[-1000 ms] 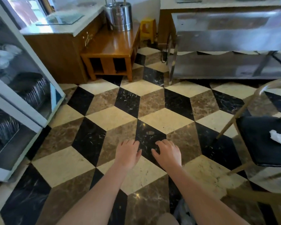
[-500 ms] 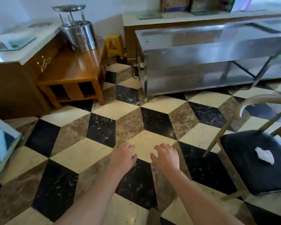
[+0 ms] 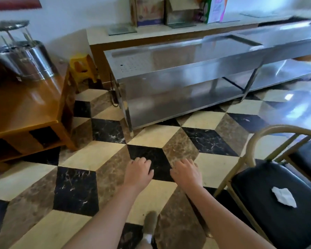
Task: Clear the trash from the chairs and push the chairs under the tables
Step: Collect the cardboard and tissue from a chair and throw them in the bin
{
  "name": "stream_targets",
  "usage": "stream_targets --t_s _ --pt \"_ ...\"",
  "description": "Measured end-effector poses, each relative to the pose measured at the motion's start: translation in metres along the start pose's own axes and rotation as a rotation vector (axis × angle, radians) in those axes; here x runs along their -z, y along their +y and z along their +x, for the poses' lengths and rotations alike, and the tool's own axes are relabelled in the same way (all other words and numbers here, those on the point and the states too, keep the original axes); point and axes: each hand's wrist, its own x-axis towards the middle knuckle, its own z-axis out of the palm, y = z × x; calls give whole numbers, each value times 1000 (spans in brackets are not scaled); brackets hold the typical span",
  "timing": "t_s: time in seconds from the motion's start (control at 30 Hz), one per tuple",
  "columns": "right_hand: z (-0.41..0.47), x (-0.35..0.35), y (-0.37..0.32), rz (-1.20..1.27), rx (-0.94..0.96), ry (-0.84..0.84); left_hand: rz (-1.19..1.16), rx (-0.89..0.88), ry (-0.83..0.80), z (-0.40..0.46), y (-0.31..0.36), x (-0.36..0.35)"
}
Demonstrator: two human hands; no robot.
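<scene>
Head view. The floor (image 3: 75,191) is tiled in a cube pattern of black, cream and brown marble. A stainless-steel desk (image 3: 196,56) with a lower shelf stands along the far side; a low wooden desk (image 3: 25,108) carrying a steel canister (image 3: 23,60) stands at far left, with a yellow stool (image 3: 83,69) between the two.

Both hands are held out over the floor, palms down. The left hand (image 3: 138,174) and the right hand (image 3: 186,175) are empty; the fingers (image 3: 184,163) of each are loosely spread and curled, gripping nothing.

The trash, a crumpled white tissue (image 3: 284,194), lies on the black padded seat of the nearest chair (image 3: 269,209), to the right of the right-hand fingers and nearer the camera, well apart from them. The chair has a curved, gold-coloured metal back. A second chair (image 3: 309,159) with a black seat stands just beyond it, partly cut off by the frame edge; a small pale scrap may lie on its seat, too small to confirm.

Step in hand, as judged: approach the nearest chair and remove the tissue. Recommended procedure: bring the right hand over the seat, pinch the tissue from above at its raised centre, and lift it clear before moving the chair. No table for the chairs is in view.
</scene>
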Motion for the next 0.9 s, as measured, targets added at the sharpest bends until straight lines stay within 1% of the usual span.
stream_targets --t_s 0.17,0.27,0.5,0.63,0.73,0.9 --pt "90 30 22 -38 -116 76 18 -170 -16 130 -5 10" --pt "139 51 39 -59 -193 124 26 -281 -17 201 4 20" --pt "206 58 100 -69 -385 122 43 -488 -114 314 53 -6" --pt "254 59 152 -73 -454 137 70 -566 -146 387 84 -27" --pt "299 64 201 -67 -505 192 119 -592 -142 453 114 -32" --pt "375 98 283 -86 -556 227 182 -610 -107 561 171 -24"
